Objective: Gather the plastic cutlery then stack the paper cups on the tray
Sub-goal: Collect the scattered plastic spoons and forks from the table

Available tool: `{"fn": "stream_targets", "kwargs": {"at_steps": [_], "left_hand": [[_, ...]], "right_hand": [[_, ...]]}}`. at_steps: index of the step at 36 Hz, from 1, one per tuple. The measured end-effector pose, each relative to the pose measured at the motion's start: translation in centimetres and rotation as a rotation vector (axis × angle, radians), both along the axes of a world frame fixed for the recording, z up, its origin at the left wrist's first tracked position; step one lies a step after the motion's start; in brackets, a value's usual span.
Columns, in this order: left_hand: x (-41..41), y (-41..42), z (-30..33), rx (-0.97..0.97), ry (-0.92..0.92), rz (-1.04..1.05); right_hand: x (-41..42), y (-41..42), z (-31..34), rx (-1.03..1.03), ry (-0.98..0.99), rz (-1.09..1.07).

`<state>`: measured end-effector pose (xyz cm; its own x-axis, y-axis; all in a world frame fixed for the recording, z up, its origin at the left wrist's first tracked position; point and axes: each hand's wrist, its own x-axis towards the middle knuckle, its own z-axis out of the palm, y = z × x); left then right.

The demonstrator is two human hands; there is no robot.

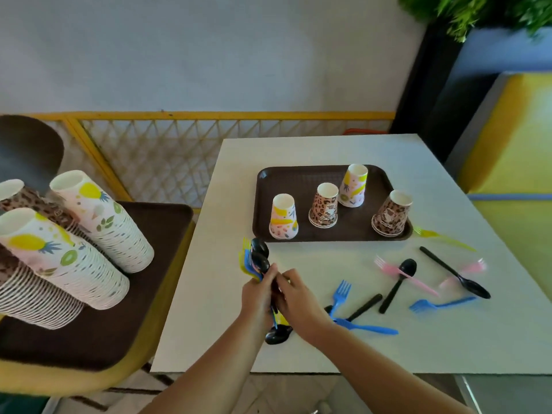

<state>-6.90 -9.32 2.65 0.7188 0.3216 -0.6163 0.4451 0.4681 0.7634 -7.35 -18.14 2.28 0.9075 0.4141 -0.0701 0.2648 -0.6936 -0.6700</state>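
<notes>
My left hand [259,297] grips a bundle of plastic cutlery [257,257], black spoons with blue and yellow forks, over the white table [313,150]. My right hand [295,297] is closed on the same bundle from the right. Loose cutlery lies to the right: blue forks [340,294], a black spoon [398,283], a pink fork [388,265], another black spoon [457,274], a yellow fork [442,236]. On the brown tray [301,174] stand several upside-down paper cups [283,216], apart from each other.
At the left, tall stacks of paper cups [98,216] lean on a second brown tray [143,264] that rests on a yellow chair. A yellow mesh fence runs behind. A yellow bench [513,138] and a planter stand at the right.
</notes>
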Motion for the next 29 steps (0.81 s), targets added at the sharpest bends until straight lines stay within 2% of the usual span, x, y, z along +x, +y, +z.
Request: {"fn": "stream_targets", "kwargs": {"at_steps": [3, 6, 11, 13, 23, 29], "left_hand": [[0.2, 0.1, -0.1, 0.02, -0.039, -0.02], [0.7, 0.4, -0.1, 0.049, -0.047, -0.028], [1.0, 0.9, 0.1, 0.089, -0.052, -0.05], [1.0, 0.9, 0.1, 0.096, -0.061, -0.063], [0.7, 0.9, 0.2, 0.121, -0.079, -0.111], [0.9, 1.2, 0.2, 0.141, -0.088, -0.099]], "right_hand": [[0.2, -2.0, 0.0, 0.055, -0.076, -0.069], [0.6, -5.8, -0.4, 0.008, -0.049, -0.173], [-0.2, -12.2, -2.0, -0.391, 0.146, -0.208], [-0.8, -13.2, -2.9, -0.461, 0.194, -0.213], [-1.1, -13.0, -5.2, -0.39, 0.058, -0.363], [-0.4, -12.6, -3.6, -0.103, -0.026, -0.59]]}}
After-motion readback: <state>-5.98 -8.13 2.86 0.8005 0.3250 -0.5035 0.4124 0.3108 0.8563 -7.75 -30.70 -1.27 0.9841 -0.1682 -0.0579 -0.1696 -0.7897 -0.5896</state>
